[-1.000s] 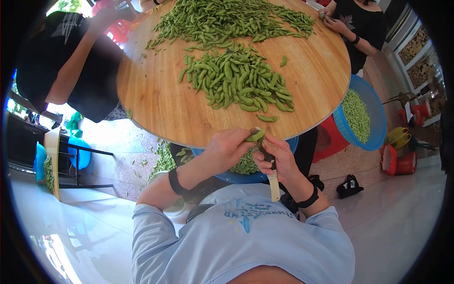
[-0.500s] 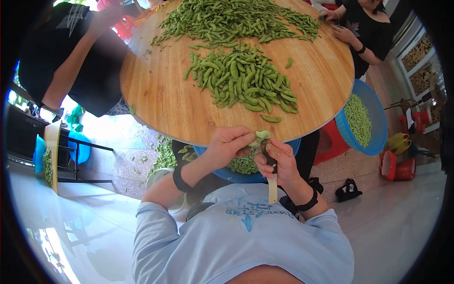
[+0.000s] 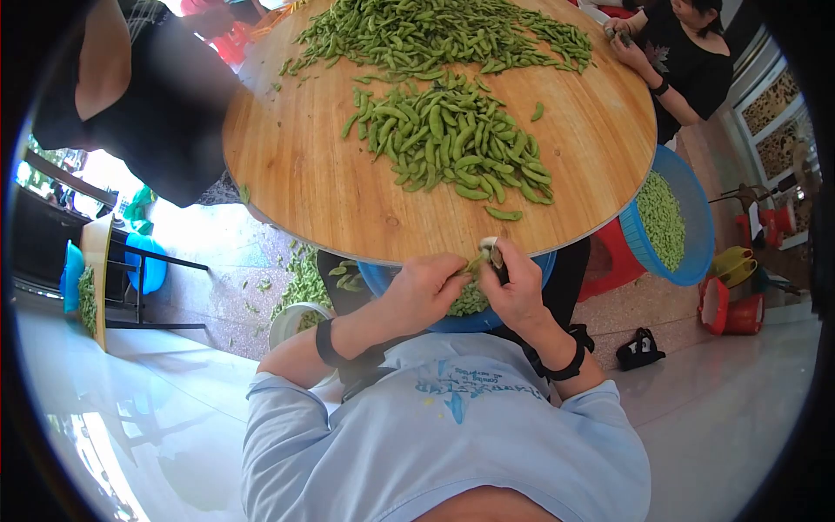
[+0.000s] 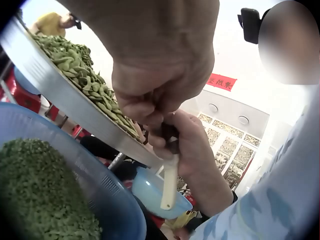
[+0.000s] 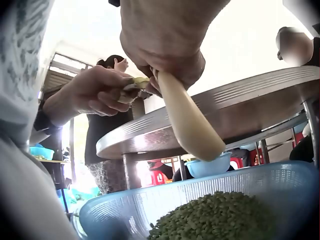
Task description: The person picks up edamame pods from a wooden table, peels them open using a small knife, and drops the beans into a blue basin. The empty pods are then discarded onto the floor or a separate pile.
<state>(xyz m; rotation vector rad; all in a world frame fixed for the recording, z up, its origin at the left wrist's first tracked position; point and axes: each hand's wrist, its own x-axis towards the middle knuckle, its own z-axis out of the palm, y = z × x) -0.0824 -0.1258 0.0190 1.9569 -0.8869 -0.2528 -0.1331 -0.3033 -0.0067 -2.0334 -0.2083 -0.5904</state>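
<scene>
My left hand [image 3: 459, 277] pinches a green bean pod [image 3: 477, 262] just below the round wooden table's [image 3: 296, 183] near edge. My right hand [image 3: 500, 264] grips a small knife with a cream handle [image 5: 190, 120] and meets the pod with its thumb. From the left wrist view the handle [image 4: 170, 182] hangs down from the right fist. Both hands are over a blue basin [image 3: 396, 289] of shelled green beans [image 3: 470, 301]. A heap of pods [image 3: 452, 139] lies on the table in front of them.
A larger pile of pods [image 3: 435, 35] covers the table's far side, where other people stand. A second blue basket [image 3: 696, 217] of shelled beans sits right of the table. Empty pods [image 3: 304, 283] litter the floor; red and yellow tubs [image 3: 731, 304] stand at the right.
Both hands have drawn together and dropped slightly towards the basin. The knife handle that pointed at my chest is now hidden behind the right hand in the head view.
</scene>
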